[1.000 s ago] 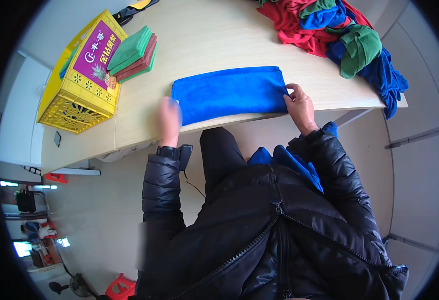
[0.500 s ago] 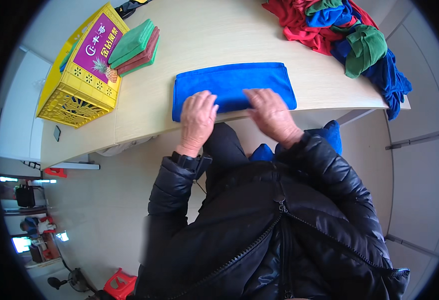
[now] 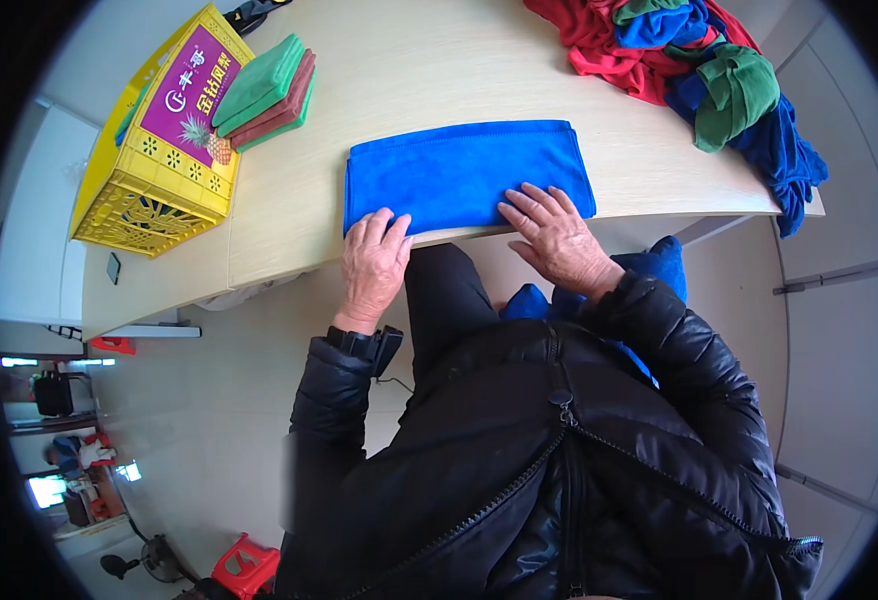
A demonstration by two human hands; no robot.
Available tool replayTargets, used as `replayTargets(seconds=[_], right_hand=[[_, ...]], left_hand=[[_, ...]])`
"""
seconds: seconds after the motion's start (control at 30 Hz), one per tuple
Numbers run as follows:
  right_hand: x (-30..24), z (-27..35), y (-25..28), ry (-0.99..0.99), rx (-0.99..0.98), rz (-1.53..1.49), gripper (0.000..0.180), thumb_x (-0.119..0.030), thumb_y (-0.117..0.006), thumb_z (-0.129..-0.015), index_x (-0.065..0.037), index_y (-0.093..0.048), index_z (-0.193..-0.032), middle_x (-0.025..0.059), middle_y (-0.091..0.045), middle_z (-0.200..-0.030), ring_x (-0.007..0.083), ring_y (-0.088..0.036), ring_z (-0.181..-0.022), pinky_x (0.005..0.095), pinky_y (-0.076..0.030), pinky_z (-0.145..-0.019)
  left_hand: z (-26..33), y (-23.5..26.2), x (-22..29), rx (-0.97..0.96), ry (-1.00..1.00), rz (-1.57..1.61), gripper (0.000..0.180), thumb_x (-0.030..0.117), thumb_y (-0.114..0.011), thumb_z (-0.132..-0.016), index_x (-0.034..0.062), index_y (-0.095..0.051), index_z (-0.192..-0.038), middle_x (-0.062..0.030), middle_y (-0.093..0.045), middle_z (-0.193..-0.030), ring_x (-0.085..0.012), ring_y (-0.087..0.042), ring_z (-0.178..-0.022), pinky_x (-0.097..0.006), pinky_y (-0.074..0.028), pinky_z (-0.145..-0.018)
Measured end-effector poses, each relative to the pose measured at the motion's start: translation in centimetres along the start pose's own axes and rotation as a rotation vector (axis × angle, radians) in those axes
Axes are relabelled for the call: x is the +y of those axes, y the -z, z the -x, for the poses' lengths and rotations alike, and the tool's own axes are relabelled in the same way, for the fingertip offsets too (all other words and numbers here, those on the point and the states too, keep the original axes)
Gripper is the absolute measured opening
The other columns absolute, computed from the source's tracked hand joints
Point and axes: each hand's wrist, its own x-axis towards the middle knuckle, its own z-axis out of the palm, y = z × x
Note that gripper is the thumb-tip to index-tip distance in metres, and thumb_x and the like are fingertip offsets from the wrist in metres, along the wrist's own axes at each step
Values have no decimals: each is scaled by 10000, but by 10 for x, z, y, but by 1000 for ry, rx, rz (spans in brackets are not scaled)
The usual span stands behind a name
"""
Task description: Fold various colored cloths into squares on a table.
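Note:
A folded blue towel (image 3: 449, 170) lies lengthwise along the near edge of the table, its layers lined up in a long rectangle. My left hand (image 3: 374, 262) rests its fingertips on the towel's near left corner; the fingers are a little apart, and the thumb's side is partly out of sight. On the near right part of the towel my right hand (image 3: 557, 238) lies with fingers spread and thumb held off. Neither hand grips the cloth.
At the left stands a yellow plastic crate (image 3: 159, 188) with a purple panel. Folded green and brown-red towels (image 3: 267, 92) are stacked against it. A loose heap of red, blue and green cloths (image 3: 729, 95) hangs over the table's right end. Blue fabric (image 3: 659, 268) shows below the table edge.
Both hands, blurred over the towel before, have come down onto its near edge. The left hand moved left and nearer to me, the right slightly right and nearer. The towel stays put.

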Motion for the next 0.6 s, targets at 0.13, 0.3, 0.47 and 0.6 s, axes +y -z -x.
replayTargets(seconds=[0.13,0.3,0.47,0.6], right_hand=[[-13,-20,1,-2,52,-134,421,-196,-662,-895,-61,-595,-1288,137,-578,-1322,327,-516,-1261,457,-385,-1086],[-13,-28,-7,3,73,-142,317,-102,-646,-851,-45,-638,-1163,118,-620,-1135,304,-576,-1076,420,-450,-962],[8,-13,-4,-25,31,-32,282,-58,-618,-856,-43,-637,-1138,114,-607,-1057,286,-580,-1007,395,-466,-896],[11,-14,-8,12,59,-31,233,-50,-607,-868,-43,-632,-1099,108,-597,-1026,280,-577,-981,391,-466,-866]], left_hand=[[-15,-10,20,11,-26,51,342,107,-743,-808,49,-660,-1135,-102,-617,-1148,-304,-590,-1074,-413,-474,-939],[-23,-30,24,-3,-85,92,332,91,-766,-761,67,-649,-1071,-83,-610,-1086,-288,-592,-1021,-402,-478,-889],[-22,-27,13,-12,-124,18,328,88,-777,-742,80,-635,-1037,-80,-606,-1060,-273,-592,-998,-398,-478,-866],[-20,-25,12,-29,-113,7,318,81,-765,-752,73,-629,-1038,-81,-606,-1058,-275,-591,-995,-399,-478,-867]])
